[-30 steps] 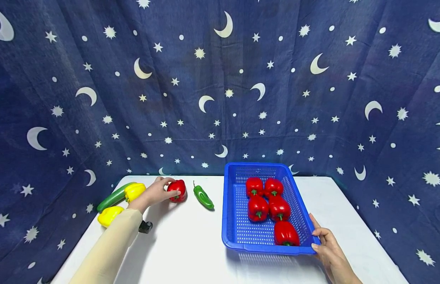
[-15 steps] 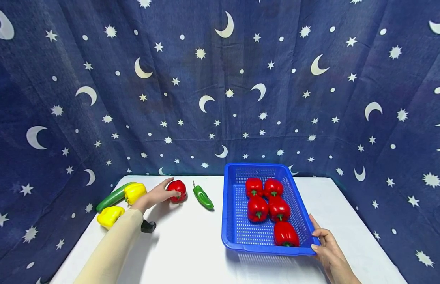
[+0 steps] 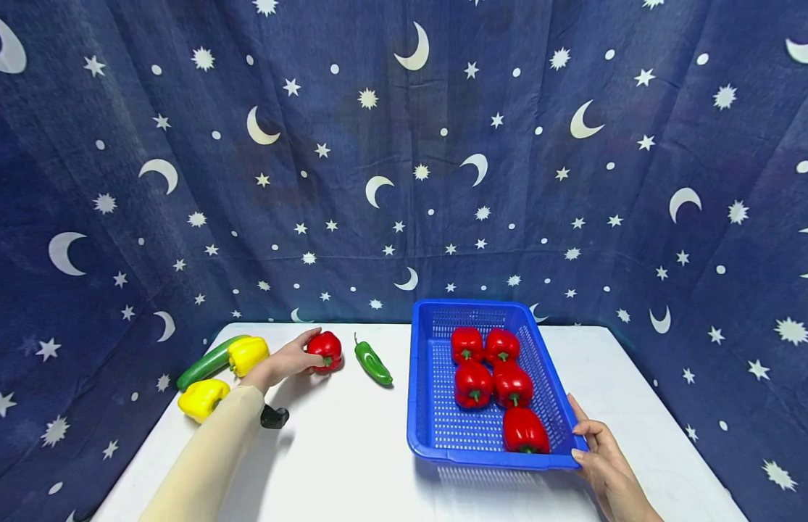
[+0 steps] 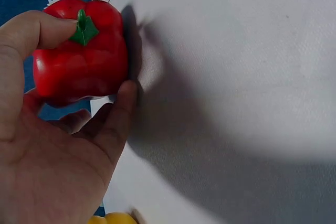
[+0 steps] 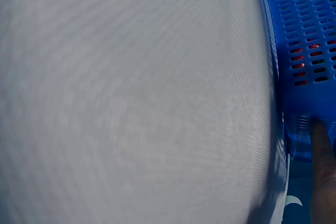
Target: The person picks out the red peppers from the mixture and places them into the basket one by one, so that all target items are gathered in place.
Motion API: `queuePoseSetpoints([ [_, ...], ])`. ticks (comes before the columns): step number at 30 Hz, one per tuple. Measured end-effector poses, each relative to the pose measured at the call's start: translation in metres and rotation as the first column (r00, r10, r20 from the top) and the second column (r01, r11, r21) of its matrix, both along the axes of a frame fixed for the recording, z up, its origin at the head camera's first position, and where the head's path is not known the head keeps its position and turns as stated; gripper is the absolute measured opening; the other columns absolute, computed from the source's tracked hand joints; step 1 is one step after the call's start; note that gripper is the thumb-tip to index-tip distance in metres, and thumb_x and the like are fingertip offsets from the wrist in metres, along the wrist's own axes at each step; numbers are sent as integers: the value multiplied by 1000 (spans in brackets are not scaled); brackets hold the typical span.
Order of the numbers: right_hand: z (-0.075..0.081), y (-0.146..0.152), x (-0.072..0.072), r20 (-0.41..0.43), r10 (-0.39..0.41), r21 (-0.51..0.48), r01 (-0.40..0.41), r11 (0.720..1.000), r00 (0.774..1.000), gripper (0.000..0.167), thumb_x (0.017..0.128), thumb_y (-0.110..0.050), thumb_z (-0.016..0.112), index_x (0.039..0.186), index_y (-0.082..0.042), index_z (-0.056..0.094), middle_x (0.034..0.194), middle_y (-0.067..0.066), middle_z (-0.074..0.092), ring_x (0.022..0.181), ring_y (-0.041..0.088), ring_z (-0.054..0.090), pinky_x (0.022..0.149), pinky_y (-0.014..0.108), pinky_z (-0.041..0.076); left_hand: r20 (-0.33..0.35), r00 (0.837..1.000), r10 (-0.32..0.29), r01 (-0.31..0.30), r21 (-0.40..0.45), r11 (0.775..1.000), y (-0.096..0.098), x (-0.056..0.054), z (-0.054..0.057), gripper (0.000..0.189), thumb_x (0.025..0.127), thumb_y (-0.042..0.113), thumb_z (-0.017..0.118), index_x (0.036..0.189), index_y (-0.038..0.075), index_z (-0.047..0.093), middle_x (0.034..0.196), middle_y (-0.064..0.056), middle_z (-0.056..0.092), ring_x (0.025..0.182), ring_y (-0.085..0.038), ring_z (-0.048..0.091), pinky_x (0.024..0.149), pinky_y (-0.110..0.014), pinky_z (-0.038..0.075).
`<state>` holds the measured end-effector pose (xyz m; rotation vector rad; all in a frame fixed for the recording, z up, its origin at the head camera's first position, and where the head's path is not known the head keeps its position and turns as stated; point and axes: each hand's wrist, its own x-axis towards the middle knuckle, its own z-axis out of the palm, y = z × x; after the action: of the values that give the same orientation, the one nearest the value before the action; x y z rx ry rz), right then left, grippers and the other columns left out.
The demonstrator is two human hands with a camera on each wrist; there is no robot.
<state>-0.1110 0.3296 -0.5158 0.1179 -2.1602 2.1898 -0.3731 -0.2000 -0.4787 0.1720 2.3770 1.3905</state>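
My left hand is at a glossy red bell pepper on the left part of the table. In the left wrist view the thumb lies by the pepper's green stem, and the other fingers reach around its side and underneath. My right hand grips the near right corner of a blue perforated basket, thumb at the rim and fingers against the outer side. Several red bell peppers sit in the basket, mostly toward its right side. The right wrist view shows one finger against the basket's outside.
A green chili pepper lies between the left hand and the basket. Beyond the left forearm are two yellow bell peppers and a long green cucumber. A blue star-patterned curtain hangs behind the white table.
The left fingers have shifted on the red bell pepper: fingertips first over its top are now farther left, and the thumb has drawn slightly left. The right hand and basket have stayed put.
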Motion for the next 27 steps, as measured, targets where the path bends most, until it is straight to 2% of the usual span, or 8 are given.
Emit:
queuePoseSetpoints([
  [4, 0, -1, 0, -9, 5, -12, -5, 1000, 1000, 23, 104, -4, 45, 124, -11, 37, 172, 2, 1, 155, 29, 4, 93, 23, 48, -22, 1000, 8, -8, -26, 1000, 1, 0, -2, 91, 86, 13, 72, 162, 12, 24, 149, -30, 39, 120, -36, 50, 89, -36, 52],
  [10, 0, -1, -1, 0, 2, -9, -2, 1000, 1000, 23, 104, -4, 46, 124, -9, 36, 172, 5, -1, 154, 42, -6, 92, 22, 49, -42, 999, 1, -3, -59, 998, 2, -1, -2, 87, 87, 14, 70, 162, 11, 25, 151, -29, 39, 128, -40, 45, 100, -42, 46],
  [13, 0, -1, -1, 6, -8, -6, 8, 1000, 1000, 23, 103, -5, 46, 124, -8, 35, 172, 6, 0, 154, 44, -6, 92, 22, 49, -51, 999, -2, -2, -66, 998, 1, -3, -3, 85, 88, 14, 69, 161, 9, 26, 150, -29, 40, 126, -40, 47, 99, -43, 47],
  [16, 0, -1, -1, 10, -17, -4, 17, 1000, 1000, 23, 103, -5, 46, 123, -8, 35, 172, 6, 0, 153, 45, -5, 92, 21, 49, -56, 998, 4, -7, -55, 998, 0, -4, -2, 83, 88, 13, 69, 160, 6, 28, 148, -30, 43, 119, -39, 51, 92, -41, 53],
  [19, 1, -1, -1, 9, -14, -7, 14, 1000, 1000, 22, 103, -5, 46, 123, -9, 35, 172, 5, 0, 154, 41, -4, 92, 21, 48, -59, 998, 8, -11, -35, 999, -1, -4, -1, 81, 89, 12, 69, 159, 3, 29, 147, -30, 44, 115, -36, 54, 88, -39, 56],
  [22, 1, 0, -1, 8, -4, -5, 4, 1000, 1000, 22, 104, -5, 45, 123, -8, 35, 172, 5, 0, 155, 39, -3, 93, 22, 48, -61, 998, 24, -25, -5, 1000, -2, -5, 1, 80, 89, 12, 69, 159, 3, 31, 146, -29, 44, 110, -34, 57, 89, -39, 56],
  [24, 1, 1, -1, 14, -2, 7, 2, 1000, 1000, 22, 104, -6, 45, 124, -8, 35, 172, 5, 1, 155, 39, -3, 96, 28, 48, -69, 997, 25, -23, 31, 999, -1, -6, 4, 78, 90, 12, 69, 158, 3, 31, 145, -29, 44, 105, -33, 60, 91, -41, 57],
  [27, 1, 2, -1, 26, -8, 32, 7, 999, 1000, 22, 105, -8, 45, 124, -8, 34, 172, 4, 2, 154, 43, -2, 102, 47, 44, -82, 997, 11, -1, 110, 994, 3, -6, 12, 77, 91, 12, 68, 158, 2, 30, 146, -28, 43, 99, -32, 65, 91, -42, 57],
])
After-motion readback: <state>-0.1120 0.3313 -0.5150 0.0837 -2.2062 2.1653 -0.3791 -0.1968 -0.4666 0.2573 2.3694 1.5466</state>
